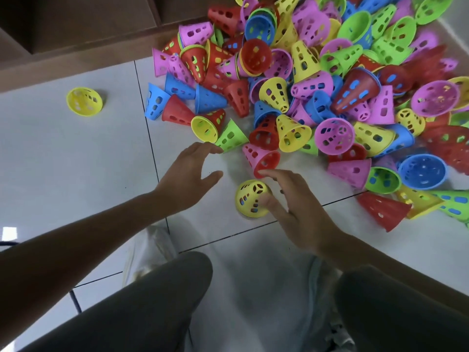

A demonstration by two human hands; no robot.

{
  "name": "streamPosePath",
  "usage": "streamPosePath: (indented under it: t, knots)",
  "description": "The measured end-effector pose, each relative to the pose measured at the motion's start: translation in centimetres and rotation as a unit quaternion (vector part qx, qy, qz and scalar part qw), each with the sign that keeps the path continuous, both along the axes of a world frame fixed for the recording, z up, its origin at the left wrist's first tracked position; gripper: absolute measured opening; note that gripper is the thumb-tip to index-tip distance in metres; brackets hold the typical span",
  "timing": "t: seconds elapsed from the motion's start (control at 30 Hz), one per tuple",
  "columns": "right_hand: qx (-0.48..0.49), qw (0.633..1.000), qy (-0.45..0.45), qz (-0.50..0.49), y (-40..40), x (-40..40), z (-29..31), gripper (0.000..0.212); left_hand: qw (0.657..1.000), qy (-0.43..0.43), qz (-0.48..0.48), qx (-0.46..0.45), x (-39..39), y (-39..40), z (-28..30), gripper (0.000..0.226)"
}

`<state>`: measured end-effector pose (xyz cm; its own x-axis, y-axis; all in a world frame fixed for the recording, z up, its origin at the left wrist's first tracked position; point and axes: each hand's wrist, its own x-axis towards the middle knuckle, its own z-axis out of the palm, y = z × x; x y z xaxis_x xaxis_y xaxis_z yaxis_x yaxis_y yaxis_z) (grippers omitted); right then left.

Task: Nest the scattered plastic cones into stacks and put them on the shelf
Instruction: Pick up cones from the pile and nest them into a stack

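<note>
Two hands over cones, frame centre — right hand (302, 212) fingers spread, thumb touching upright yellow cone (251, 199); left hand (187, 174) spread, empty — best seat pink cone (261, 158) squarely over yellow tip.

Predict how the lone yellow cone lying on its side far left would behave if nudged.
The yellow cone would probably roll in a curve, since it lies on its side and tapers. It likely feels light: thin walls full of holes. On the glossy tile floor it may also slide easily.
</note>
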<state>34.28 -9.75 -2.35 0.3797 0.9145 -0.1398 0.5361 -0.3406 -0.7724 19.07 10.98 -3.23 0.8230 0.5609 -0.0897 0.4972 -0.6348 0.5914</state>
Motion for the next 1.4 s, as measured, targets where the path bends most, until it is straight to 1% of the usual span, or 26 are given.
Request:
streamPosePath:
  t: [0.13,0.23,0.4,0.47,0.53,0.6,0.67,0.73,0.87,0.93,1.07,1.13,1.2,1.27,1.33,1.4]
  knots:
    - [0.011,0.999,-0.027,-0.028,1.0,1.6,-0.6,0.058,0.997,0.006,-0.043,0.060,0.9,1.1,-0.3,0.056]
    - [0.010,0.998,-0.052,-0.015,2.3,2.7,-0.8,0.055,0.988,0.028,-0.093,0.118,1.9,2.1,-0.4,0.064]
    - [-0.022,0.999,-0.037,0.025,3.7,4.0,-1.6,0.065,0.974,0.073,-0.142,0.162,3.9,3.7,-1.1,0.076]
    - [-0.025,0.999,-0.026,0.025,3.8,4.4,-2.1,0.061,0.970,0.096,-0.151,0.167,4.4,4.2,-1.5,0.078]
    - [-0.017,0.999,-0.026,0.025,3.8,4.8,-2.6,0.052,0.969,0.106,-0.152,0.163,4.7,4.5,-1.7,0.077]
    - [-0.014,0.999,-0.039,0.025,3.7,5.0,-2.9,0.043,0.971,0.098,-0.147,0.161,4.9,4.5,-1.6,0.071]
    - [-0.017,0.998,-0.049,0.020,3.6,5.0,-3.1,0.040,0.973,0.085,-0.139,0.164,4.8,4.3,-1.5,0.062]
    - [-0.013,0.999,-0.051,0.012,3.4,4.8,-3.2,0.037,0.971,0.081,-0.139,0.174,4.7,3.9,-1.6,0.058]
    - [-0.003,0.999,-0.034,-0.023,2.6,4.3,-3.3,0.041,0.968,0.084,-0.147,0.187,4.1,3.2,-2.0,0.055]
    - [-0.021,0.998,-0.022,-0.058,2.0,4.1,-3.4,0.038,0.963,0.097,-0.156,0.199,3.8,3.0,-2.3,0.056]
    - [-0.049,0.991,-0.004,-0.126,0.7,3.9,-3.6,0.041,0.959,0.106,-0.169,0.203,2.8,2.8,-2.9,0.057]
    - [-0.053,0.988,-0.010,-0.148,0.1,3.8,-3.7,0.041,0.971,0.090,-0.150,0.162,2.3,2.4,-2.7,0.053]
    - [-0.058,0.984,-0.007,-0.166,-0.4,3.7,-3.6,0.043,0.992,0.069,-0.097,0.047,1.9,1.6,-2.1,0.052]
    - [-0.060,0.981,0.002,-0.183,-0.9,3.7,-3.5,0.045,0.996,0.050,-0.041,-0.058,1.6,0.4,-1.1,0.061]
    - [-0.057,0.980,-0.002,-0.191,-1.5,3.6,-3.5,0.044,0.994,0.020,0.002,-0.105,1.2,-0.7,-0.1,0.074]
    - [-0.059,0.979,-0.014,-0.194,-2.1,3.4,-3.6,0.045,0.989,-0.006,0.042,-0.138,0.7,-1.7,0.9,0.082]
